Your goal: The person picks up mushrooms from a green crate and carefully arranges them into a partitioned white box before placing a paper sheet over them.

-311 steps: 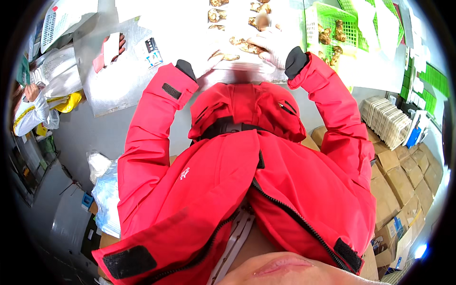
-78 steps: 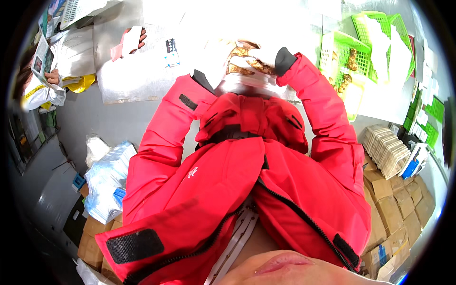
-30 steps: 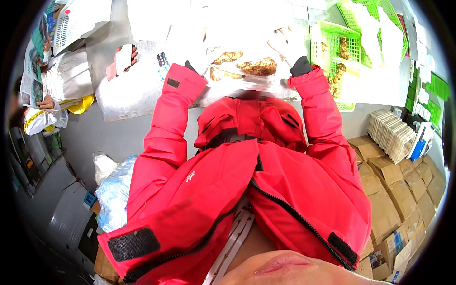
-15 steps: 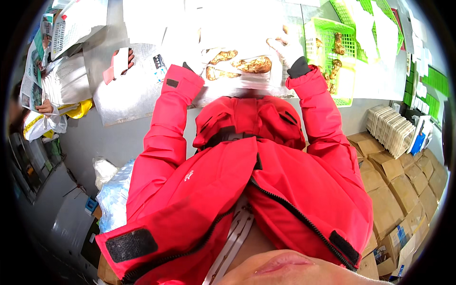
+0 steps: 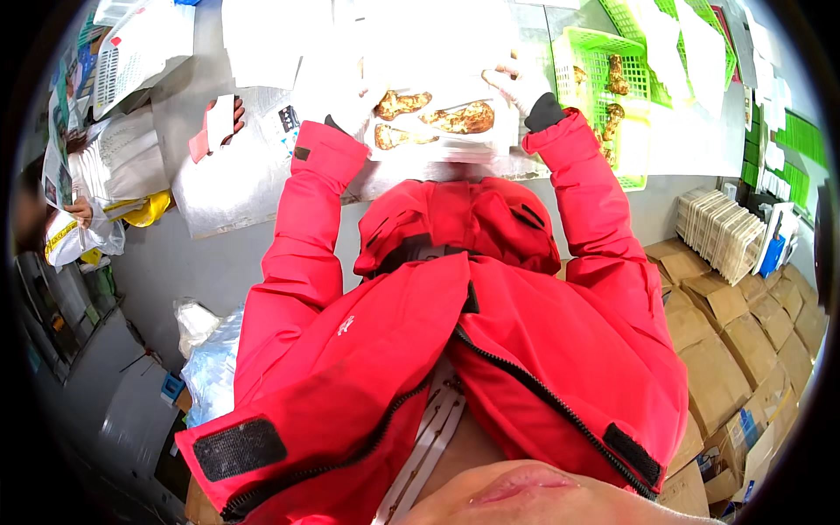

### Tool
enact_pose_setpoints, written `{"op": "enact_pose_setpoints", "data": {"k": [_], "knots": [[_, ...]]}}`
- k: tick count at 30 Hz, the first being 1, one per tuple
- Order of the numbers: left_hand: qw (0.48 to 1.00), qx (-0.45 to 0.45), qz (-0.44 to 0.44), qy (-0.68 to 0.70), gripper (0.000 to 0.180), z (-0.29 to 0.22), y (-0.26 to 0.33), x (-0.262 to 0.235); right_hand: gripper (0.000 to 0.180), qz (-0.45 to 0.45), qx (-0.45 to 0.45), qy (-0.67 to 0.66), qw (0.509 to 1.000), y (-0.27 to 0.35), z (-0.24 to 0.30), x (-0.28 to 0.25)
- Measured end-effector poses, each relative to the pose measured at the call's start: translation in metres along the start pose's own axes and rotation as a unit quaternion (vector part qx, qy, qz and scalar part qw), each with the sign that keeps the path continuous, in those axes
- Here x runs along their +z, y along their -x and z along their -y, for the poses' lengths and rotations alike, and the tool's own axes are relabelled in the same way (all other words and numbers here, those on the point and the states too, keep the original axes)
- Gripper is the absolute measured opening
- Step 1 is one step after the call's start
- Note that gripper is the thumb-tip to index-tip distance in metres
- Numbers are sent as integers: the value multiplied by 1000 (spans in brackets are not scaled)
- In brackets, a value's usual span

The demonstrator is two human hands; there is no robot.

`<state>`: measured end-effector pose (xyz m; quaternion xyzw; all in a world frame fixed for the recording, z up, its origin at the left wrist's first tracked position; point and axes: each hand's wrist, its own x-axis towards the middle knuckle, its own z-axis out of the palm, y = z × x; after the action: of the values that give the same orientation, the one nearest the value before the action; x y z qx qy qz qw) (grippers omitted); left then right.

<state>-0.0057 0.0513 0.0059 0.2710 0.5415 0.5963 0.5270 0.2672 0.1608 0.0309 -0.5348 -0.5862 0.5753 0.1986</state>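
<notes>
Several brown-and-white mushrooms lie in a pale tray in front of me: one mushroom at the upper left, a mushroom below it and a larger mushroom to the right. The glare hides most of the tray's outline. My left hand is at the tray's left side, its fingers washed out by the light. At the right side is my right hand, fingers bent and closed near the far right corner. Whatever they pinch is too bright to make out.
On the right stands a green crate with more mushrooms. A red-and-white object lies on the metal table. Another person's hand shows at far left. Cardboard boxes and a stack of white trays are at the right.
The view has shifted slightly. My hands stay on both sides of the mushrooms, almost unmoved. At far left, the other person's newspaper has turned and shows narrower.
</notes>
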Motion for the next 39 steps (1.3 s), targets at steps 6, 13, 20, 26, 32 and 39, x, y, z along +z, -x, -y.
{"op": "enact_pose_setpoints", "data": {"k": [6,13,20,26,32,39], "knots": [[974,-4,-24,-227,44,-10,-6,10,22,5,-90,82,993,21,-3,0],[962,12,25,-272,44,9,-13,-22,23,-79,-255,126,955,28,23,8],[972,43,-64,-220,57,-25,-1,17,25,58,-12,36,998,24,14,-4],[772,246,23,-585,35,-46,-1,24,23,-50,-125,240,961,44,20,7],[654,258,108,-703,28,-18,-17,4,31,-72,-329,365,868,59,56,23],[715,218,95,-658,27,-18,-18,8,34,-253,-319,308,860,69,73,13]]}}
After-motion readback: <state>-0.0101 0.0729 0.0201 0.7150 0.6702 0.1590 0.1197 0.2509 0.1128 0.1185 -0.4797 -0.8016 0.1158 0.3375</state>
